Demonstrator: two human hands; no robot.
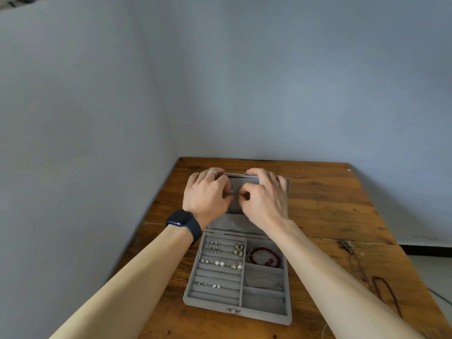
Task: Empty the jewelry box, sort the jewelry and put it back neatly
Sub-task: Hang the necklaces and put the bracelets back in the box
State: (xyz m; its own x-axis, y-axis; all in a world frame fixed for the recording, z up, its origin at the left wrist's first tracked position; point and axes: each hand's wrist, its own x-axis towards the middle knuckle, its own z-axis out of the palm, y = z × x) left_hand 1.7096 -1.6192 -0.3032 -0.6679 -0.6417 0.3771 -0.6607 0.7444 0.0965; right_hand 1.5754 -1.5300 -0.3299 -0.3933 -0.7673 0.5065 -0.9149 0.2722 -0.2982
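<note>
Left hand (208, 192), right hand (265, 196) grip one lid (236, 206) (one bracelet (265, 256) boxed).

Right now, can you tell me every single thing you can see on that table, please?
table: one, brown wood, by the wall
jewelry box: one, grey, open on the table
lid: one, grey, upright at the back
earrings: several, silver and pearl, left slots
bracelet: one, dark red beads, top right compartment
bead string: one, dark red, table's right side
watch: one, black, left wrist
ring: one, silver, left hand
left hand: one, gripping the lid's top edge
right hand: one, gripping the lid's top edge
</note>
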